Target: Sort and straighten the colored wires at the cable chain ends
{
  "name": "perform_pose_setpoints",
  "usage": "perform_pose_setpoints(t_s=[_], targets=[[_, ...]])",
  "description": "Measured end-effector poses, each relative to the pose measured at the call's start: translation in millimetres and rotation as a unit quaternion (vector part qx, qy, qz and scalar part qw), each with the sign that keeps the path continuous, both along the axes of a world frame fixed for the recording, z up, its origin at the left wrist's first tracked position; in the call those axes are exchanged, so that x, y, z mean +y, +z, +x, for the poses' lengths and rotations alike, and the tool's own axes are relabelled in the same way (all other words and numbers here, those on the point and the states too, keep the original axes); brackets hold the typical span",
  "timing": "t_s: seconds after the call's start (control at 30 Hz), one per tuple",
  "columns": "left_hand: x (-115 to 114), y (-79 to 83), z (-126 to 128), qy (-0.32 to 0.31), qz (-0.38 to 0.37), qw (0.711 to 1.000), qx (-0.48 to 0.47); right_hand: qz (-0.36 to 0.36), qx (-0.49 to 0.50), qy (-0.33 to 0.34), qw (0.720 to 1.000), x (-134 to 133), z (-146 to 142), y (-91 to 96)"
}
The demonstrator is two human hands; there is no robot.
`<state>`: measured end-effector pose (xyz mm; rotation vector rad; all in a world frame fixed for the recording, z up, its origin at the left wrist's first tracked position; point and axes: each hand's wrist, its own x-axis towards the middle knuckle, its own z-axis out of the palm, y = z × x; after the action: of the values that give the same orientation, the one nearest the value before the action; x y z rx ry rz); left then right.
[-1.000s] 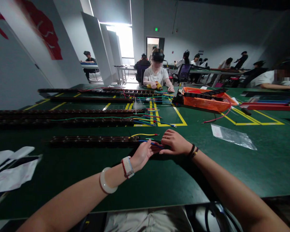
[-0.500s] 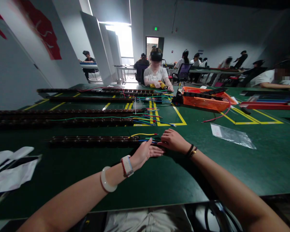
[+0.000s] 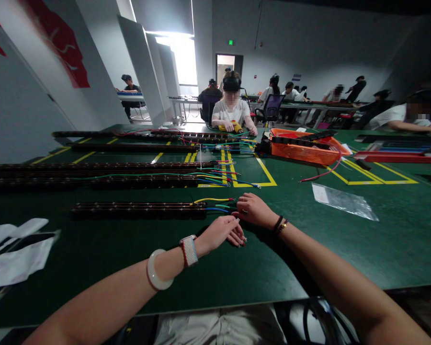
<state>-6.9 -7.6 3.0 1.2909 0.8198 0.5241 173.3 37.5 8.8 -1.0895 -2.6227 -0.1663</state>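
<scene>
A long dark strip lies across the green table in front of me, with yellow, blue and green wires coming out of its right end. My right hand rests just right of those wires, its fingers curled and pinched at the wire tips. My left hand lies palm down on the table a little nearer to me, fingers loosely stretched toward the right hand and holding nothing. A white bangle and a woven band sit on my left wrist.
More long dark strips with coloured wires lie farther back, between yellow tape lines. An orange basket stands at the back right and a clear plastic bag lies to the right. White papers lie at left. Other people sit at the tables behind.
My left hand has pulled back from the wire ends toward me and turned palm down. My right hand has stayed at the wire tips, shifting slightly left.
</scene>
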Motion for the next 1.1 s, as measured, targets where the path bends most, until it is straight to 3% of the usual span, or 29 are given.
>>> perform_pose_setpoints(t_s=[0.13,0.3,0.4,0.5,0.6,0.73,0.83,0.93,1.03,1.1], targets=[[-0.8,1.9,0.1,0.005,0.003,1.0,-0.007,-0.031,0.076,-0.019,0.996,-4.6,-2.2,2.5],[-5.1,18.4,-0.2,-0.042,0.016,0.999,0.008,-0.093,0.251,-0.044,0.962,-10.3,-18.8,13.5],[-15.7,37.8,-5.1,-0.094,0.067,0.993,0.038,-0.072,0.217,-0.037,0.973,-5.8,-37.6,20.3],[-31.6,55.3,-17.5,-0.12,0.178,0.971,0.101,-0.036,0.141,-0.028,0.989,3.7,-61.8,21.0],[-44.9,64.7,-39.5,-0.072,0.33,0.922,0.189,-0.023,0.089,-0.008,0.996,12.7,-85.1,16.3],[-45.5,66.1,-89.7,0.1,0.431,0.856,0.269,-0.015,0.067,0.001,0.998,21.7,-101.5,11.0],[-28.6,59.5,-144.4,0.22,0.424,0.784,0.396,0.005,0.061,-0.015,0.998,29.8,-103.9,11.0],[-1.2,44.0,-201.4,0.288,0.329,0.717,0.543,0.005,0.052,-0.029,0.998,38.1,-106.3,12.6],[25.8,24.7,-241.1,0.303,0.194,0.726,0.586,0.006,0.044,-0.018,0.999,41.4,-111.3,14.0],[39.2,14.4,-253.4,0.33,0.152,0.722,0.589,0.011,0.039,-0.003,0.999,40.5,-114.9,13.8]])
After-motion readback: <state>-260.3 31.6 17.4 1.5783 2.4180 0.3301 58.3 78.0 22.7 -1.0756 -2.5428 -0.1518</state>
